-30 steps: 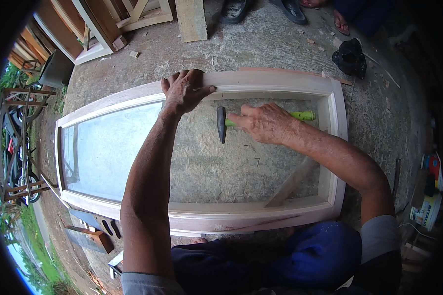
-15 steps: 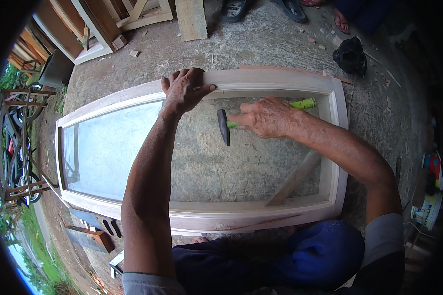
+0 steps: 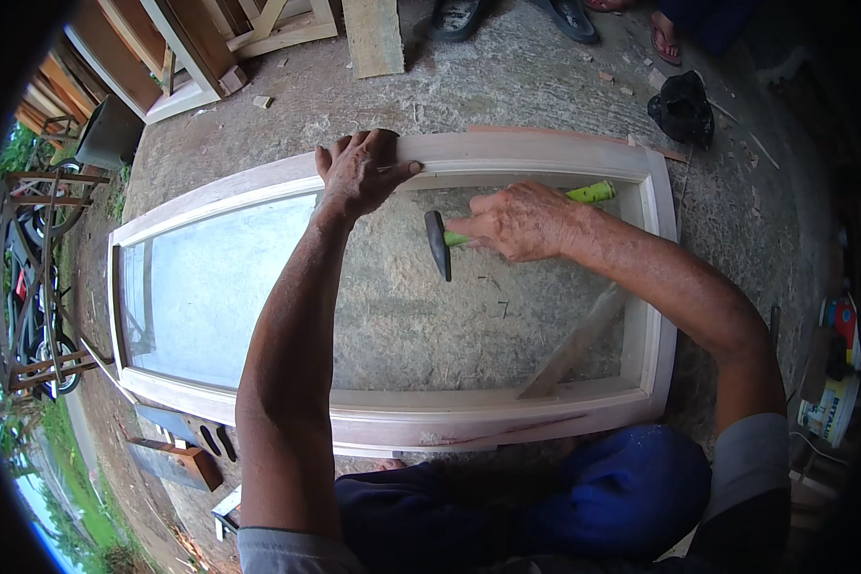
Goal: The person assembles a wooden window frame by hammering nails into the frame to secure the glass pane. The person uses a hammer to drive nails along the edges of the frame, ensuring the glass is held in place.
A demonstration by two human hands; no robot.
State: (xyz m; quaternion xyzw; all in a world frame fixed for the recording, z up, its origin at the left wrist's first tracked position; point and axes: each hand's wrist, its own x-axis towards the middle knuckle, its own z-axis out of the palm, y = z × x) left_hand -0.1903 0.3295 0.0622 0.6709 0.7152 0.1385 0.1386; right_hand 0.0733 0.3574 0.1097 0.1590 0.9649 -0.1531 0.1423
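Observation:
A pale wooden window frame [image 3: 507, 421] with a glass pane [image 3: 230, 277] lies flat on the ground before me. My left hand [image 3: 362, 174] grips the frame's far rail, its fingers over the outer edge and its thumb along the top. In my right hand [image 3: 526, 222] is a hammer [image 3: 437, 246] with a dark metal head and a bright green handle. The head points left, above the pane and short of the far rail. A few tiny dark bits [image 3: 503, 309], perhaps nails, show in the pane area below the hammer.
At the near left lie a handsaw [image 3: 167, 421] and a wood block [image 3: 196, 469]. More wooden frames [image 3: 187, 57] stand at the far left. A black crumpled thing [image 3: 681, 110], sandals [image 3: 461, 17] and another person's foot [image 3: 667, 36] are beyond. Containers [image 3: 827, 411] stand at the right.
The hammer and my right hand have shifted very slightly to the right and away from me. My left hand stays on the far rail.

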